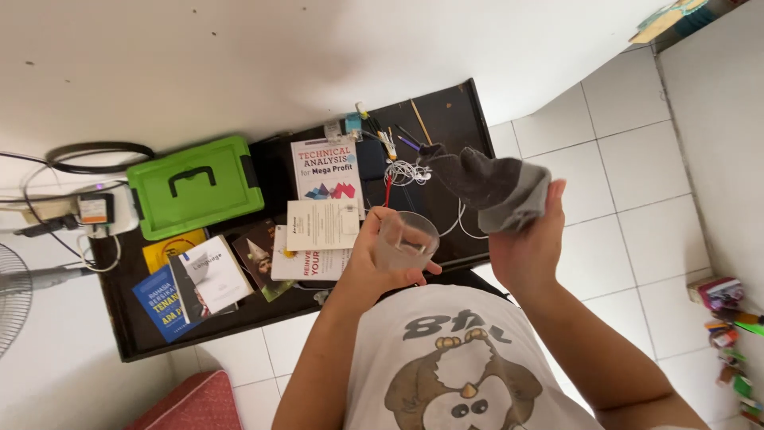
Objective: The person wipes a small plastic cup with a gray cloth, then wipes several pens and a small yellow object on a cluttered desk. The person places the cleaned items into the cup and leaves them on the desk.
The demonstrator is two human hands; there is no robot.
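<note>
Head view: the left hand held a clear glass in its grip; the right hand gripped a grey cloth just right of it. Beyond lay a dark surface bearing books and, at far left, a green case.

glass x1 | grey cloth x1 | green box x1 | fan x1

The box lies on the table at nine o'clock from the books. The glass sits at four o'clock from them, the cloth at two o'clock from the glass. The earphone cord lies on the table at twelve o'clock from the glass.
</note>
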